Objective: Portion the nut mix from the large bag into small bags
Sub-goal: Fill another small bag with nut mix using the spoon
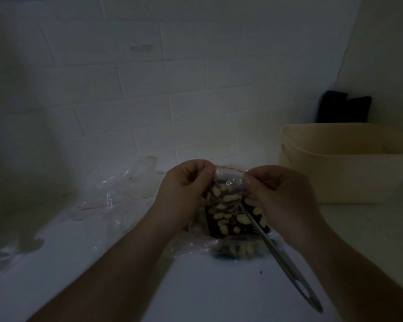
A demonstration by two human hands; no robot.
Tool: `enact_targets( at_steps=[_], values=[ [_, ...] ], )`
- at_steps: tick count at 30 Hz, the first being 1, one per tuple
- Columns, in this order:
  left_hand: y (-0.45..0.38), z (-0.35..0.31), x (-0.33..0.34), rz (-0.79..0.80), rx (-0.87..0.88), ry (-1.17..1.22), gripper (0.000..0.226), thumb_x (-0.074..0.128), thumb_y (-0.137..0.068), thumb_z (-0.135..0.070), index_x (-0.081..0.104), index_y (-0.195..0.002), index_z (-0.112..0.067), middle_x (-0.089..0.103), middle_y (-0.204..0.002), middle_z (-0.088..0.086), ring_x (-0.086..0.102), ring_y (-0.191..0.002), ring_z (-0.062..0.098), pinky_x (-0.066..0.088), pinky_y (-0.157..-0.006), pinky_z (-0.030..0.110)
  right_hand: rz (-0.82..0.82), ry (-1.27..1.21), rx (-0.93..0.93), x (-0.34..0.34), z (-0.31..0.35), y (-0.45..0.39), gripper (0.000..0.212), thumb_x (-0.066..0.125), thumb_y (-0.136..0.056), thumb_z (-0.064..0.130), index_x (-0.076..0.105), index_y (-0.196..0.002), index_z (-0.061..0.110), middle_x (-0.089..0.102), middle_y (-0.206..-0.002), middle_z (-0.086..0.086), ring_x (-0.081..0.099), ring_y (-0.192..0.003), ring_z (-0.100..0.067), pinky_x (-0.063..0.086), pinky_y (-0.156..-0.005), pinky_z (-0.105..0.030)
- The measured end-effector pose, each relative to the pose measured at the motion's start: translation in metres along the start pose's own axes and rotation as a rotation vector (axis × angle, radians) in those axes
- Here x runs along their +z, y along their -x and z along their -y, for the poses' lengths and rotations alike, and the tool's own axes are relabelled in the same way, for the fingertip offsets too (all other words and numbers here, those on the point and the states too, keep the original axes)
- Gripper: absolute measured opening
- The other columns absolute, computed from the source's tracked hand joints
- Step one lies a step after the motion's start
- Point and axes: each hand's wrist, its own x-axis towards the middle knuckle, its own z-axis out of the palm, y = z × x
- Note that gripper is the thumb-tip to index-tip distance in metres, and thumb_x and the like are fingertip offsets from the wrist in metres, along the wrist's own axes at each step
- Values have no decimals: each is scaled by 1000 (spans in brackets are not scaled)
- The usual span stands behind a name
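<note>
A small clear zip bag (pixel 228 205) with a red strip along its top holds a nut mix of pale peanuts and dark pieces. My left hand (pixel 184 189) pinches the bag's top left corner. My right hand (pixel 279 198) pinches the top right corner and also holds a metal spoon handle (pixel 286 259) that slants down to the right. Under the held bag lies another clear bag with nuts (pixel 235 249) on the white counter. The scene is dim.
A beige plastic bin (pixel 349 163) stands at the right, with a dark object (pixel 344 108) behind it against the wall. Crumpled clear plastic bags (pixel 116 194) lie to the left on the counter. A white tiled wall rises close behind.
</note>
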Motion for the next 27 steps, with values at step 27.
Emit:
enact_targets(
  at_steps=[27],
  values=[
    [9,-10,9,49,-106,118,13,68,-98,-12,77,-90,-11,78,-92,18,72,-86,27,58,-92,55,35,50,-16,2,4,2,12,72,-92,23,76,-81,21,76,-75,-4,76,-71,-24,64,-76,-53]
  ],
)
